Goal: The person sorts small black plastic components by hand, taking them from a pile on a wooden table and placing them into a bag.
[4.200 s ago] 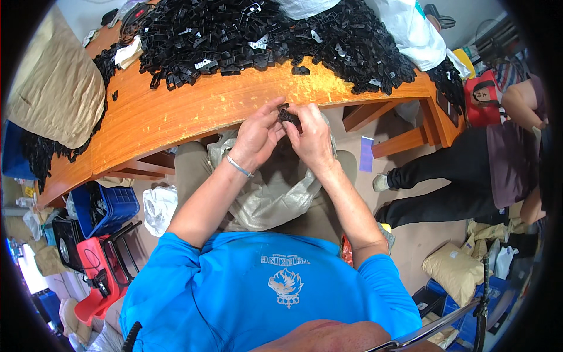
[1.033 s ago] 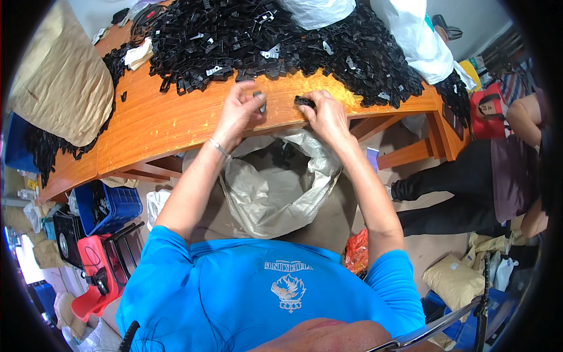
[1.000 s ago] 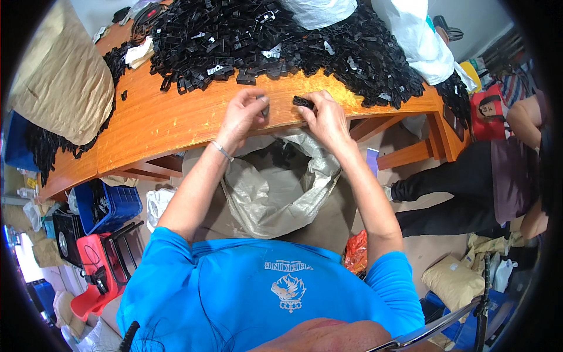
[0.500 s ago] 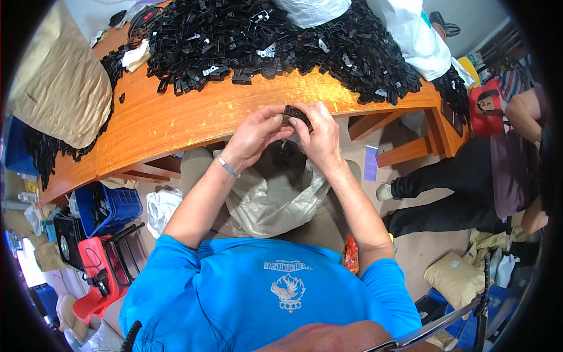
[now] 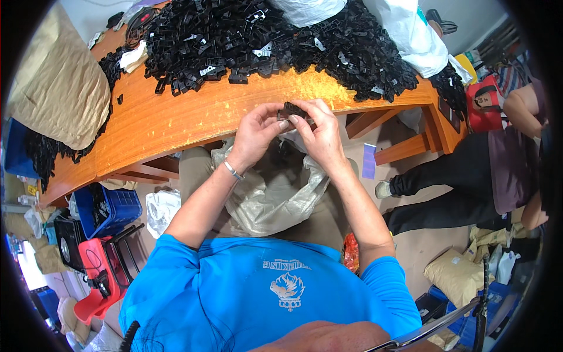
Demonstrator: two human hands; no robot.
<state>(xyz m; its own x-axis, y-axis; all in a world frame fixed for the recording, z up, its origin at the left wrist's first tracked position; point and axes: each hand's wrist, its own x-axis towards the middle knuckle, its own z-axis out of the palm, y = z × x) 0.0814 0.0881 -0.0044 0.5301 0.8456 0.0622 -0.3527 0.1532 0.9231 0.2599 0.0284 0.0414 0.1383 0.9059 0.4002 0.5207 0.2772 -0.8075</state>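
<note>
Just off the near edge of the wooden table, both hands pinch a small black plastic part [image 5: 293, 108] between fingertips and thumbs. My left hand [image 5: 256, 134], with a light band on its wrist, grips its left end. My right hand [image 5: 321, 130] closes on its right side, thumb pointing toward the left thumb. The fingers cover much of the part, so its full shape is hidden. Beneath the hands, a whitish woven sack [image 5: 267, 208] lies open across my lap, dark inside. Beyond them, a large heap of similar black parts [image 5: 217, 44] covers the back of the table.
The orange-brown table [image 5: 176, 120] curves across the front. A tan sack [image 5: 58, 82] stands at its left end, a white bag [image 5: 410, 41] at the back right. Blue crate [image 5: 120, 208] and red chair [image 5: 97, 276] sit lower left. Another person's dark-trousered legs [image 5: 451, 188] are at right.
The black part has turned slightly in my fingers, and the two thumbs have drawn closer together beneath it. Both hands keep hold of it; the view has shifted a little.
</note>
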